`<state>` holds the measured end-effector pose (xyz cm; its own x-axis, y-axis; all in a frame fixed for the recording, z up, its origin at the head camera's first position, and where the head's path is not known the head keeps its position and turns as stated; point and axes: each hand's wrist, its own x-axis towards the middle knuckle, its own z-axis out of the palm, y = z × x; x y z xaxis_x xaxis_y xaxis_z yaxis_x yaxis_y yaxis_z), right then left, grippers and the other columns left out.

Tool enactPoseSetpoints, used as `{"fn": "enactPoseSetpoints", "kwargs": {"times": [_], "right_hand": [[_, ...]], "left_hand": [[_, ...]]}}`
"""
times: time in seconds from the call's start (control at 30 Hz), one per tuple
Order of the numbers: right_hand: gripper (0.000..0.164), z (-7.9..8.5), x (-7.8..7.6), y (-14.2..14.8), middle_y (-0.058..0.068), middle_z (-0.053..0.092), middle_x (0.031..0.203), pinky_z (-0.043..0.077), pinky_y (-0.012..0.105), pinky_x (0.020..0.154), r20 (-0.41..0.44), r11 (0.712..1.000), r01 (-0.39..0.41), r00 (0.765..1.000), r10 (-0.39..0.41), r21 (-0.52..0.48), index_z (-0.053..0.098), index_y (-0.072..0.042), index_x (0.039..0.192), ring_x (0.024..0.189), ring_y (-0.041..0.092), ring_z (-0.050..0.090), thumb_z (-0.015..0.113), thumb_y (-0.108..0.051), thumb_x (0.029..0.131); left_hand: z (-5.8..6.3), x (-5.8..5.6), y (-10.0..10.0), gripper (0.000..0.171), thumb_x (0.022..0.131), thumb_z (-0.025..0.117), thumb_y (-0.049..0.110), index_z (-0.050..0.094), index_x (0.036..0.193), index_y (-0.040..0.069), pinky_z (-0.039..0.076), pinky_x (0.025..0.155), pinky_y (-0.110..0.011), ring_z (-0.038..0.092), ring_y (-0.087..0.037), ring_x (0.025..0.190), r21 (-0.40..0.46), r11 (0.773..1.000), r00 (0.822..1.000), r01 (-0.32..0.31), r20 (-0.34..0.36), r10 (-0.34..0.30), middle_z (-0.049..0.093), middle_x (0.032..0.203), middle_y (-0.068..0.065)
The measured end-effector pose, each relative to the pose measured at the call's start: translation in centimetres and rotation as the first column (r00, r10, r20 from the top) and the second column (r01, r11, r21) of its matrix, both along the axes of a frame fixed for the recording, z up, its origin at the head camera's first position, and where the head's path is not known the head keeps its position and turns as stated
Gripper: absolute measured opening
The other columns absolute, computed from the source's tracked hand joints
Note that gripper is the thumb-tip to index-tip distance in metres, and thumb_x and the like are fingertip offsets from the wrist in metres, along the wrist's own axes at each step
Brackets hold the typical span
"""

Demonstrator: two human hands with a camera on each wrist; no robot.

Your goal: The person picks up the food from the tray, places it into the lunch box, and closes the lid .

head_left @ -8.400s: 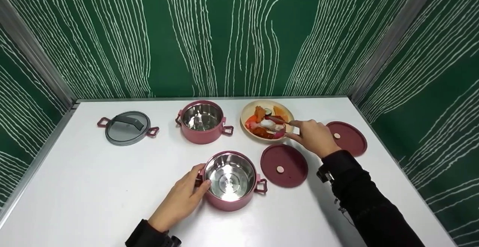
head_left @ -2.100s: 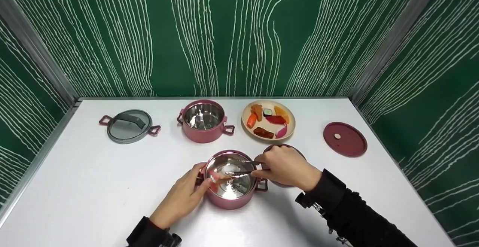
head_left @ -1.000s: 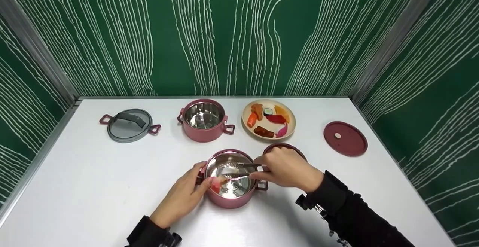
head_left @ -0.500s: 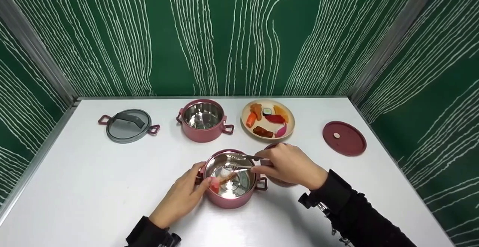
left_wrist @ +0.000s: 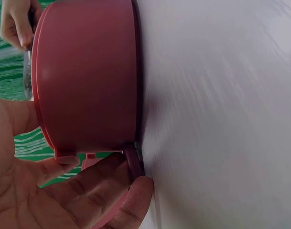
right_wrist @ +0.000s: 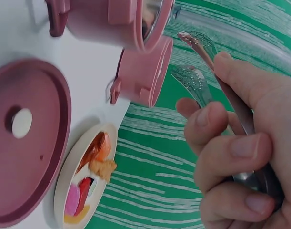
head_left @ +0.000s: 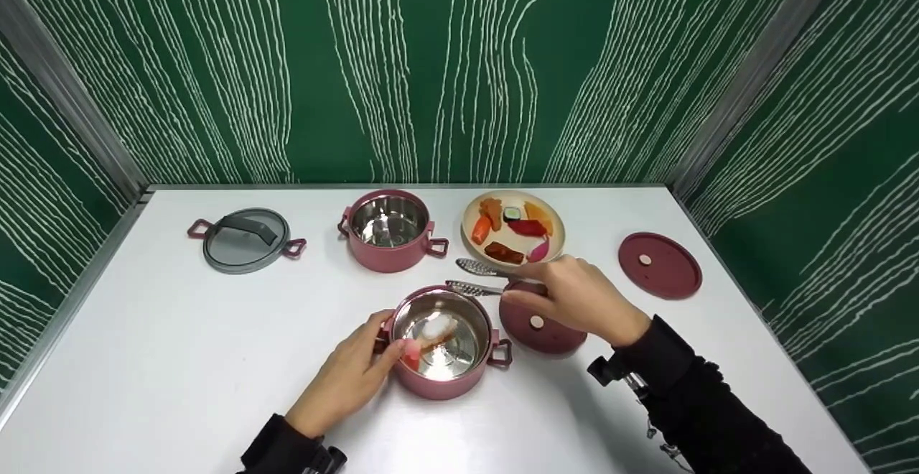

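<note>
My left hand [head_left: 348,380] grips the near pink pot [head_left: 441,390] at its left side, thumb over the rim and fingers at the side handle [left_wrist: 133,162]. Inside the steel-lined pot lie a white piece of food [head_left: 436,327], a brown strip [head_left: 438,342] and a pink-red piece [head_left: 411,352] partly under the thumb. With my right hand [head_left: 585,300] I hold metal tongs [right_wrist: 195,81], their arms spread and nothing between the tips. They hover past the pot's back right rim, above a dark red lid [head_left: 542,334] and close to the food plate [head_left: 502,235].
A second pink pot [head_left: 388,255] stands behind, with no food showing inside. To its left lies a grey strainer lid [head_left: 237,248] with pink handles. Another dark red lid [head_left: 668,273] rests at right. Several food pieces sit on the plate. Green walls [head_left: 445,100] enclose the table's back and sides.
The tongs have left the pot and moved up and right, letting go of food inside it. Compared with the earliest frame, the white and pink-red pieces have gone from plate to pot. The left hand stays.
</note>
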<state>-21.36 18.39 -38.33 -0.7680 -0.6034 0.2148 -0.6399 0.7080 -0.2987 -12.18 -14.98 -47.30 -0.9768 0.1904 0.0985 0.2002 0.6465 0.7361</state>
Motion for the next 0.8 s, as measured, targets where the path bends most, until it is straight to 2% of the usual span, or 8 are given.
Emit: {"fn": "enactPoseSetpoints", "kwargs": {"times": [0.1,0.2,0.43,0.57,0.8], "right_hand": [[0.036,0.1,-0.5,0.7,0.003,0.083,0.096,0.065,0.043,0.077,0.012,1.0,0.029,1.0,-0.029,-0.01,0.081,-0.011,0.121,0.079,0.014,0.076,0.075,-0.042,0.102],[0.033,0.1,-1.2,1.4,-0.002,0.08,0.089,0.061,0.037,0.072,0.036,0.997,0.072,0.997,-0.071,-0.021,0.082,-0.014,0.115,0.071,0.006,0.067,0.076,-0.043,0.101],[0.036,-0.8,-2.6,3.2,0.001,0.077,0.085,0.05,0.032,0.069,0.033,0.988,0.15,0.988,-0.148,-0.035,0.082,-0.015,0.124,0.068,0.01,0.059,0.072,-0.043,0.104],[0.031,-1.4,-3.3,4.2,0.0,0.075,0.083,0.047,0.032,0.069,0.006,0.982,0.188,0.982,-0.188,-0.026,0.083,-0.017,0.116,0.068,0.012,0.057,0.071,-0.043,0.104],[0.03,-2.1,-4.1,5.7,-0.001,0.067,0.074,0.039,0.032,0.061,-0.009,0.966,0.259,0.966,-0.259,-0.002,0.082,-0.015,0.11,0.064,0.015,0.052,0.072,-0.043,0.103]], "left_hand": [[0.0,0.0,0.0,0.053,0.112,0.056,0.044,0.05,0.156,0.015,0.043,0.122,-0.065,0.053,-0.042,0.149,-0.008,1.0,1.0,0.004,0.005,-0.004,0.059,0.156,-0.018],[0.0,0.0,0.0,0.054,0.111,0.055,0.045,0.049,0.156,0.015,0.042,0.123,-0.065,0.052,-0.042,0.149,-0.011,1.0,1.0,0.003,0.003,-0.003,0.058,0.157,-0.019],[-0.1,0.0,0.0,0.055,0.112,0.056,0.043,0.049,0.157,0.013,0.042,0.123,-0.065,0.051,-0.043,0.149,-0.014,1.0,1.0,-0.002,0.0,0.002,0.057,0.158,-0.021],[-0.1,0.0,0.0,0.055,0.112,0.056,0.044,0.049,0.157,0.013,0.042,0.123,-0.065,0.051,-0.043,0.15,-0.012,1.0,1.0,-0.003,0.005,0.003,0.056,0.158,-0.021],[0.0,0.1,0.0,0.057,0.111,0.056,0.046,0.049,0.158,0.014,0.041,0.123,-0.066,0.05,-0.043,0.15,-0.011,1.0,1.0,-0.008,0.019,0.008,0.055,0.159,-0.02]]}}
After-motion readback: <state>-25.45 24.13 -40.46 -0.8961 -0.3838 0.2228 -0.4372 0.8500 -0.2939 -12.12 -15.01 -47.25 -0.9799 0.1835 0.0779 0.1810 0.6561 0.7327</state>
